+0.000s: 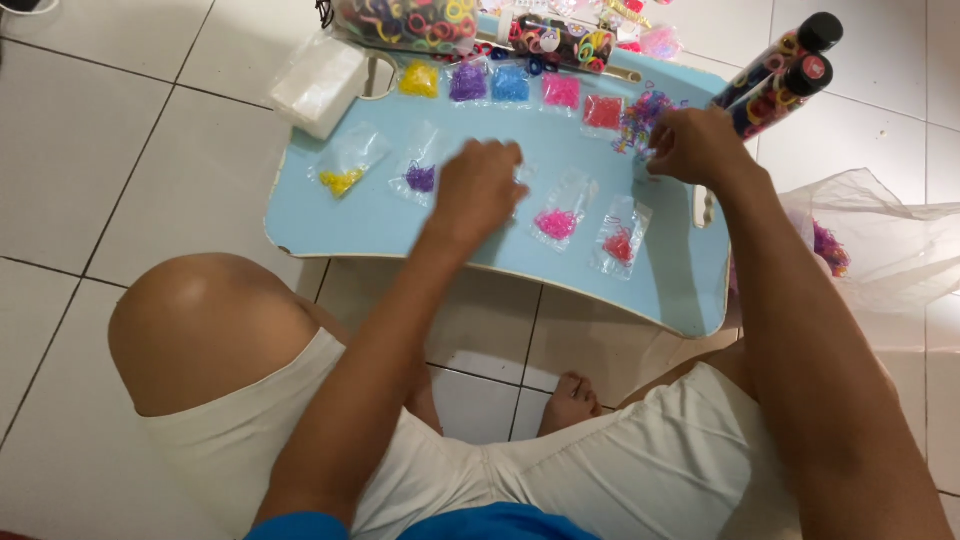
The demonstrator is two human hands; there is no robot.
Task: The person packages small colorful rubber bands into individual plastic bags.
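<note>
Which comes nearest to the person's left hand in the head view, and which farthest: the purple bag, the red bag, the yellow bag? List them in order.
From the left hand:
1. Purple bag, just to its left on the blue tray.
2. Red bag, to its right, near the front edge.
3. Yellow bag, far left of the tray.

The left hand (478,190) is motion-blurred and covers one small clear bag on the light-blue tray table (330,215) (contents not determinable). The right hand (692,146) hides part of the loose multicoloured band pile (641,114). The clear tubs of hair ties (410,20) are cut off by the top edge.
</note>
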